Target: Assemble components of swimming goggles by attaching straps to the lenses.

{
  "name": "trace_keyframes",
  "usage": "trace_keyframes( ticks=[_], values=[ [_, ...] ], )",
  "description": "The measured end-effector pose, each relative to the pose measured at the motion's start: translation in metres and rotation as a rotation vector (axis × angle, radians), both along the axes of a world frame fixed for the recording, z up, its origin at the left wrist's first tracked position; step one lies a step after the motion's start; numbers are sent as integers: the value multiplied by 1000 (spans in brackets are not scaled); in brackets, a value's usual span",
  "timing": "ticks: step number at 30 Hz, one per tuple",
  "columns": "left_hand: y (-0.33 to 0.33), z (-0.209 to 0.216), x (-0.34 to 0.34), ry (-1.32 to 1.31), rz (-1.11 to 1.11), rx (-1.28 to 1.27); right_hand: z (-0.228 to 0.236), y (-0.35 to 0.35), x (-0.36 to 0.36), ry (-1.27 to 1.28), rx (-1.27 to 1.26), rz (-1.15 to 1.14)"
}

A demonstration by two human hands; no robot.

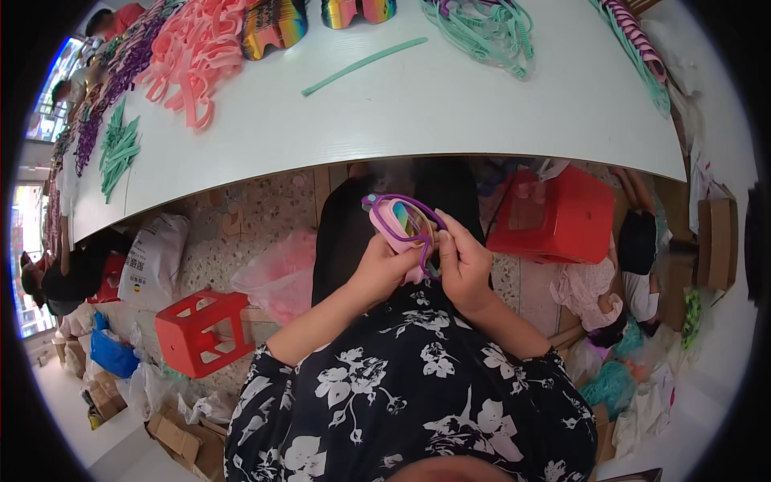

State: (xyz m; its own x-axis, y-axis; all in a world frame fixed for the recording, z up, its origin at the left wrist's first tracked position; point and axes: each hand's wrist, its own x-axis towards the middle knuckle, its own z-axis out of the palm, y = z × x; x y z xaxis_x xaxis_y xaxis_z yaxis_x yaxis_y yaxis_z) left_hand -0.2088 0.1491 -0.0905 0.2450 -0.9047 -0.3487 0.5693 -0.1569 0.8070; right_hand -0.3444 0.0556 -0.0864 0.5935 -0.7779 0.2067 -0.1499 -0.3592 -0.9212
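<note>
Over my lap, just off the table's near edge, I hold a pair of swim goggles or a swim mask (389, 222) with a pink body, a purple rim and a shiny coloured lens. My left hand (380, 267) is closed around its lower left side, thumb along the pink part. On the other side, my right hand (464, 263) pinches the purple edge between thumb and fingers. The fingers partly cover the lower half of the piece. Beyond my hands, a single green strap (365, 66) lies flat on the white table (385, 120).
A heap of pink straps (193, 52), mirrored lenses (275, 29), a green strap bundle (490, 40) and loose green strips (120, 153) lie on the table. Red stools (201, 333) (590, 217) and a pink plastic bag (281, 277) stand below. Other people sit at both sides.
</note>
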Motion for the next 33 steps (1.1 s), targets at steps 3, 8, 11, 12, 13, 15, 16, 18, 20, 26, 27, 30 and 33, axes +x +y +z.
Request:
trace_keyframes(
  ticks=[3,8,11,12,13,15,16,18,20,26,27,30,33],
  values=[
    [-5,-3,3,-51,29,-22,-4,0,1,-2,21,-22],
    [3,-12,5,-50,-45,109,-6,8,-5,-92,238,-76],
    [4,-7,1,43,100,3,-13,15,-8,-78,203,-63],
    [5,-8,2,52,124,-69,-10,15,-7,-126,304,-39],
    [-2,-6,3,-4,109,-121,-25,15,-3,-240,295,-31],
    [-9,-15,6,21,223,-56,-29,15,-8,-207,588,55],
    [-11,-20,12,-22,202,-82,-34,14,-6,-241,674,70],
    [-13,-29,19,-26,148,-135,-39,13,-5,-177,845,77],
    [-15,-25,14,-26,204,-139,-38,12,-4,-165,1032,128],
    [-20,-33,19,78,259,-247,-38,-3,7,-277,1311,160],
    [-22,-32,18,100,281,-248,-36,-7,5,-259,1288,136],
    [-23,-32,16,115,287,-240,-45,-24,9,-274,1217,50],
    [-12,-14,11,121,129,-87,-29,-48,9,-272,981,144]
  ],
)
